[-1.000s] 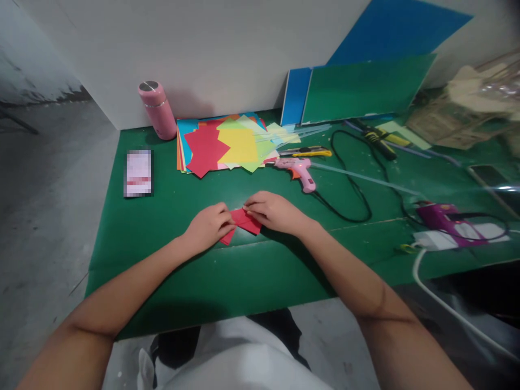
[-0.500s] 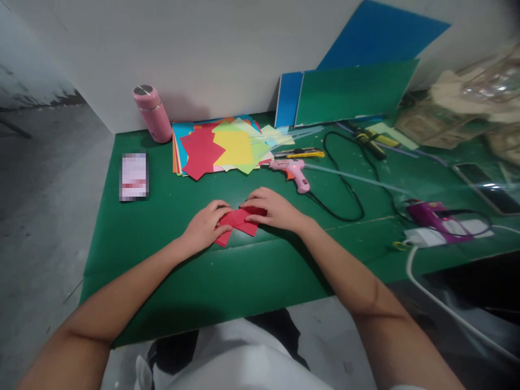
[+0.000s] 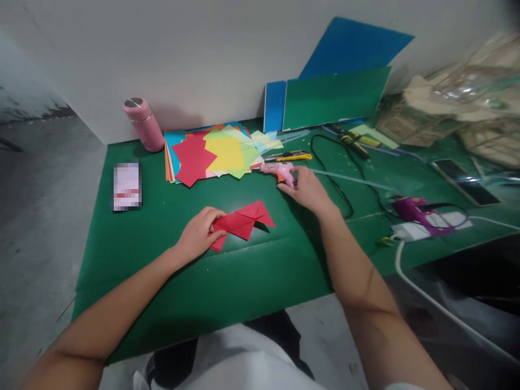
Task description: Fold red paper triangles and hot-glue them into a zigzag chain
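A folded red paper piece (image 3: 245, 219) with pointed lower edges lies on the green table (image 3: 162, 303). Its left end is pinched between the thumb and fingers of my left hand (image 3: 199, 233). Farther back on the right, my right hand (image 3: 306, 189) has its fingers around the handle of a pink glue gun (image 3: 280, 169), whose nozzle points left toward the paper stack. An orange trigger shows just beside the fingertips.
Coloured paper sheets (image 3: 193, 157) are stacked behind the hands, near a pink bottle (image 3: 144, 125) and a yellow cutter (image 3: 288, 156). Black cable (image 3: 337, 189) loops right of the glue gun. A purple device (image 3: 414, 211) and a phone (image 3: 465, 181) lie farther right.
My right hand has let go of the red paper and moved back and right onto the glue gun. More of the paper's right end shows. The camera view has shifted slightly.
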